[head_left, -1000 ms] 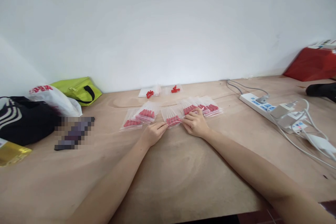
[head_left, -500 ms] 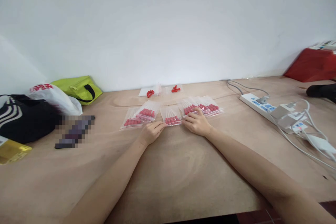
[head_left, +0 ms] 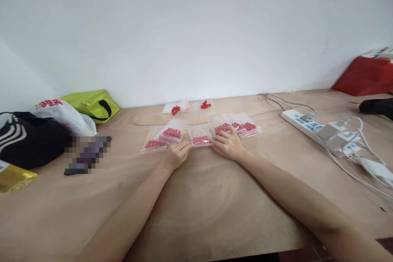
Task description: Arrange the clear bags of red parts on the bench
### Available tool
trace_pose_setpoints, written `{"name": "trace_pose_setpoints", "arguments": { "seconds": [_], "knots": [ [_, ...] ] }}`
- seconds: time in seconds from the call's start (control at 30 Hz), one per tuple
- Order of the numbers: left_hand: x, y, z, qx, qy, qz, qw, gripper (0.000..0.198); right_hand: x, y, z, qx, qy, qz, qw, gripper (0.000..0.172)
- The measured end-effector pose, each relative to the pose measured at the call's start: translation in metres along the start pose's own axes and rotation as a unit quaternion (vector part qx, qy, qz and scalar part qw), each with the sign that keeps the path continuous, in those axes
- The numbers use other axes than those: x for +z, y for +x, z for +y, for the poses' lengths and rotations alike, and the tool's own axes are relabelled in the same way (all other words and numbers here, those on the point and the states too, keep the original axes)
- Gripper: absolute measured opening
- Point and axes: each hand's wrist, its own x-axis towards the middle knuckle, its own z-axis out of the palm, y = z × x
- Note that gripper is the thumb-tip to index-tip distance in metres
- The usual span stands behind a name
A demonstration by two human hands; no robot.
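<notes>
Several small clear bags of red pieces lie in a row on the wooden table (head_left: pixel 215 213). My left hand (head_left: pixel 177 154) is loosely curled, its fingertips pinched on the near left corner of the middle bag (head_left: pixel 201 136). My right hand (head_left: pixel 229 144) lies with its fingers spread. Its thumb touches that bag's right edge and its fingers rest on the overlapping bags at the right (head_left: pixel 242 125). Two more bags (head_left: pixel 172 132) (head_left: pixel 153 142) lie left of my left hand. Loose red pieces (head_left: pixel 175 109) (head_left: pixel 205 104) sit on clear bags near the wall.
A white power strip (head_left: pixel 302 123) with plugs and cables runs along the right. At the left sit a green pouch (head_left: pixel 92 104), a white plastic bag (head_left: pixel 64 116), a black bag (head_left: pixel 27 139) and a yellow packet (head_left: pixel 14 176). A red box (head_left: pixel 365 75) stands at the far right.
The middle bag has slid a little away from me and now lies flat in the row. Both hands have moved slightly forward with it.
</notes>
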Motion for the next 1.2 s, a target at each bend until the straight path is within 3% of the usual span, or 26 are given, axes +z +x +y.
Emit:
{"name": "trace_pose_setpoints", "arguments": {
  "seconds": [0.23,0.63,0.77,1.03,1.2],
  "knots": [
    [0.001,0.001,0.002,-0.024,-0.024,-0.045,0.998,0.02,0.017,0.02,-0.026,-0.013,0.029,0.002,1.0,0.021],
    [0.001,0.001,0.002,-0.028,-0.018,-0.026,0.999,0.02,0.018,0.03,-0.031,-0.056,-0.001,0.013,0.998,0.03],
    [0.001,-0.003,0.001,-0.043,-0.017,-0.027,0.999,0.022,0.015,0.027,-0.027,-0.053,-0.027,0.027,0.998,0.03],
    [0.0,-0.003,0.0,-0.054,-0.027,-0.016,0.998,0.02,0.006,0.007,0.002,-0.024,-0.073,-0.017,0.997,0.028],
    [0.001,-0.003,0.0,-0.093,-0.026,-0.047,0.994,0.021,0.006,0.0,0.006,0.002,-0.073,-0.023,0.997,0.028]
  ]
}}
